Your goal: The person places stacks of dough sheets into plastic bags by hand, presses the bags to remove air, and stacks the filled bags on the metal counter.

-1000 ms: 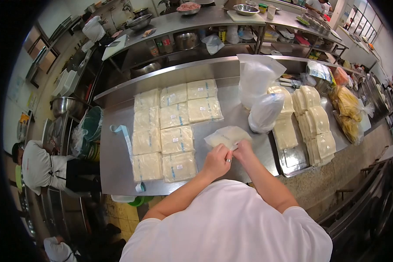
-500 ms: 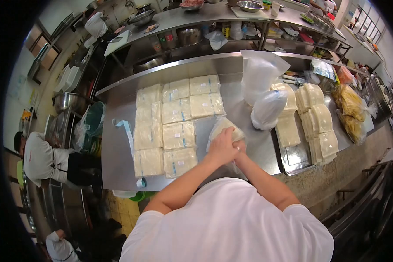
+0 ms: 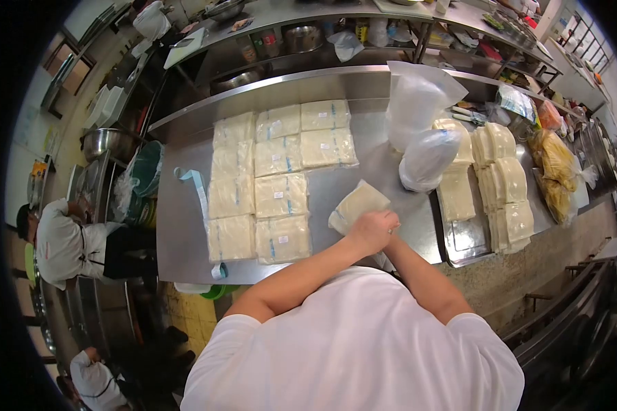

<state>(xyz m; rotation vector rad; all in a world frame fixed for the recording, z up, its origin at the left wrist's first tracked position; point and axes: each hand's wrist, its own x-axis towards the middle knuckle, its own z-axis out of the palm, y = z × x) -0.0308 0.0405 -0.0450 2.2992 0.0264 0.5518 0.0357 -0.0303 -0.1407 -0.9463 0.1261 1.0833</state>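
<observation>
A clear bag with a cream-coloured slab (image 3: pixel 360 203) lies on the steel table in front of me. My left hand (image 3: pixel 375 231) is closed at the bag's near right corner, its fingers wrapped around the gathered plastic. Right beside it, my right hand (image 3: pixel 392 241) is mostly hidden behind the left one, so its fingers cannot be made out. To the left, flat bagged slabs (image 3: pixel 278 196) with blue stripes and small labels lie in rows. Unbagged slabs (image 3: pixel 455 195) are stacked at the right.
Upright plastic bags (image 3: pixel 418 103) stand behind the hands, with a filled white bag (image 3: pixel 426 161) beside them. A metal tray (image 3: pixel 467 241) holds slab stacks. A blue ribbon (image 3: pixel 200 192) lies at the left. One co-worker (image 3: pixel 72 243) stands beyond the left edge.
Both hands have moved toward my body and slightly right, from over the bag to its near corner. More of the bagged slab shows. The view has tilted slightly.
</observation>
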